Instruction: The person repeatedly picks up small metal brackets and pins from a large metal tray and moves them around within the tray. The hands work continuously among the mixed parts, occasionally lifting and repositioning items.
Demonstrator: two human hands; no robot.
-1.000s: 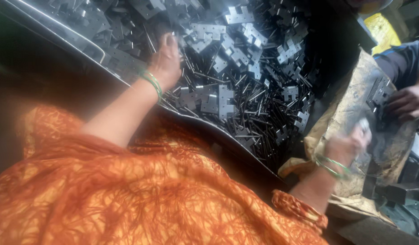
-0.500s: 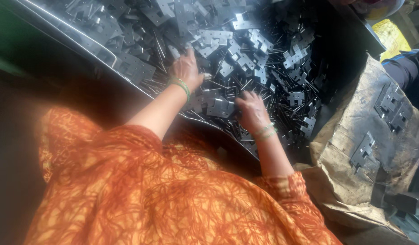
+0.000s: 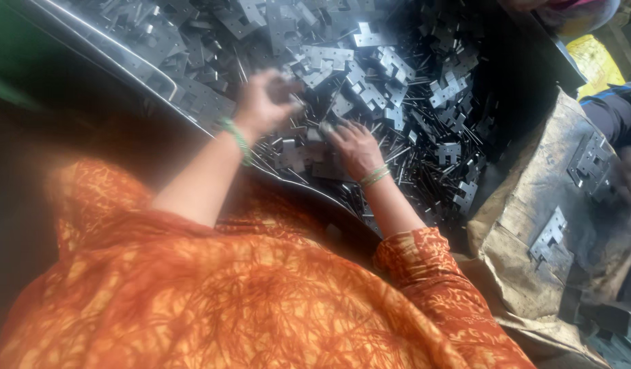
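A big heap of grey metal hinge plates [image 3: 370,61] and thin pins [image 3: 425,157] fills a dark tray in front of me. My left hand [image 3: 264,102] hovers just above the heap's near edge. It is blurred, with fingers curled, and I cannot make out whether it holds a piece. My right hand [image 3: 356,147] lies palm down on the heap a little to the right, fingers spread over flat plates and pins. Both wrists wear green bangles. My orange patterned garment [image 3: 227,294] covers the bottom of the view.
The tray's metal rim [image 3: 110,48] runs diagonally at upper left. A worn brown sack [image 3: 527,198] at right carries a few hinge plates [image 3: 549,238]. Another person's dark-sleeved arm [image 3: 612,116] reaches in at far right, with a yellow object [image 3: 592,61] behind it.
My right hand has left the sack at right and come to rest on the heap. My left hand has shifted right along the heap's edge and lifted slightly.
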